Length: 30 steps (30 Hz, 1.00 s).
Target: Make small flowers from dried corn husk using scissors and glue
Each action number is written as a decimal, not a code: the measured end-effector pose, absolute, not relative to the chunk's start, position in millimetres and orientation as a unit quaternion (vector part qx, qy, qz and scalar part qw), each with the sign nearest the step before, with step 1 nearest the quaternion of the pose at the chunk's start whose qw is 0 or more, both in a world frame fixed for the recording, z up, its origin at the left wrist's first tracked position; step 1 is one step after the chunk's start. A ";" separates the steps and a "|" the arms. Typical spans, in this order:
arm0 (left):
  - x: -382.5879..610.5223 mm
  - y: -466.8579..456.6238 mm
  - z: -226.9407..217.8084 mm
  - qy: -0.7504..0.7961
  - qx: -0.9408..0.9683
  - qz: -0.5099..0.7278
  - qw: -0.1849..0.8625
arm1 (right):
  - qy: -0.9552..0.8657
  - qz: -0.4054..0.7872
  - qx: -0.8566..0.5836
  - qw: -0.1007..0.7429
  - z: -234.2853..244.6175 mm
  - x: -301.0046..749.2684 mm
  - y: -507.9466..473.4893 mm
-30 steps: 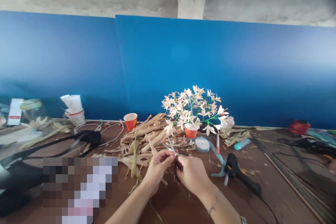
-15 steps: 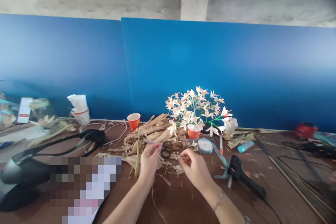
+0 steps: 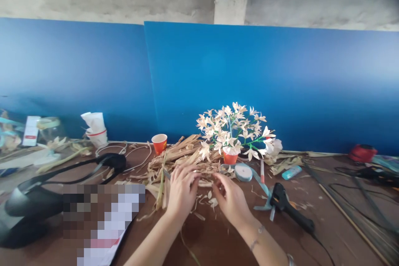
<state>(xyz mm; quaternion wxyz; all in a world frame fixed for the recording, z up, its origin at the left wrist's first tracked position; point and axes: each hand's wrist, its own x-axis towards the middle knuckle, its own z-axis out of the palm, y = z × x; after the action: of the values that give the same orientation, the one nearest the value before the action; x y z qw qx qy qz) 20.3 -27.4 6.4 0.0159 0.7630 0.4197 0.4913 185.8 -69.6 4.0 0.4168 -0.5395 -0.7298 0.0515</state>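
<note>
My left hand [image 3: 183, 189] is over the dry husk pile, its fingers bent inward and turned to the right. Whatever lies under those fingers is hidden. A dark grey tip, perhaps of a scissor blade, shows by the knuckles on the left. My right hand [image 3: 230, 195] faces it a short gap away, with fingers curled and thumb tucked toward them. Anything between these fingertips is too small to make out. Close beneath both are pale husk scraps [image 3: 213, 202]. Behind stands a bunch of cream husk flowers [image 3: 229, 131] in a red cup [image 3: 230, 157].
A roll of pale blue ribbon [image 3: 243, 172] and a black glue gun [image 3: 291, 208] lie to the right. Dry husks [image 3: 177, 153] are heaped behind my hands. A red paper cup [image 3: 159, 144] stands behind left. A black strapped object [image 3: 34, 212] is on the left.
Both hands have shifted slightly forward. My left hand has turned over and spread across the spot where black scissor handles showed; the handles are now out of sight.
</note>
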 end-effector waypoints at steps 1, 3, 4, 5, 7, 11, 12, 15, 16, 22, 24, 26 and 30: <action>23.1 -29.4 5.9 0.402 0.786 0.468 0.036 | -0.735 0.047 -0.531 0.419 3.9 185.5 -69.8; 28.9 -33.7 5.1 0.386 0.808 0.440 0.064 | -0.742 0.041 -0.530 0.409 4.0 184.7 -70.4; 31.4 -35.7 4.8 0.383 0.815 0.430 0.071 | -0.743 0.038 -0.537 0.397 4.3 184.3 -70.9; 33.5 -37.3 4.5 0.380 0.819 0.424 0.076 | -0.743 0.035 -0.546 0.387 4.7 184.0 -71.4; 36.1 -39.1 3.9 0.383 0.819 0.420 0.084 | -0.742 0.030 -0.556 0.373 5.8 183.6 -72.3; 35.4 -37.4 3.0 0.406 0.806 0.419 0.093 | -0.739 0.043 -0.546 0.392 6.7 184.2 -72.5; 34.7 -36.8 3.1 0.410 0.806 0.416 0.093 | -0.736 0.047 -0.544 0.399 6.4 184.5 -72.1; 33.4 -36.2 3.8 0.415 0.809 0.407 0.091 | -0.730 0.053 -0.542 0.412 4.1 185.1 -70.3; 33.4 -36.7 4.1 0.415 0.810 0.406 0.091 | -0.729 0.056 -0.542 0.415 3.1 185.1 -69.6; 35.5 -40.4 4.5 0.400 0.822 0.396 0.089 | -0.735 0.037 -0.532 0.418 -1.2 184.7 -67.4; 35.9 -40.4 4.5 0.406 0.821 0.392 0.091 | -0.738 0.036 -0.532 0.414 -1.0 185.1 -67.5; 35.8 -40.1 4.6 0.410 0.821 0.386 0.092 | -0.741 0.043 -0.531 0.409 -0.6 185.5 -67.7; 36.6 -41.5 5.0 0.413 0.828 0.372 0.071 | -0.737 0.032 -0.548 0.395 -1.9 184.3 -68.1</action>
<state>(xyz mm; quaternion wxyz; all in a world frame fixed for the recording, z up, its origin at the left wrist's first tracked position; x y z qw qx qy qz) 36.6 -41.5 5.0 0.0713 0.8282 0.4133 0.3718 184.3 -68.1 -1.9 0.3952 -0.5478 -0.7367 0.0317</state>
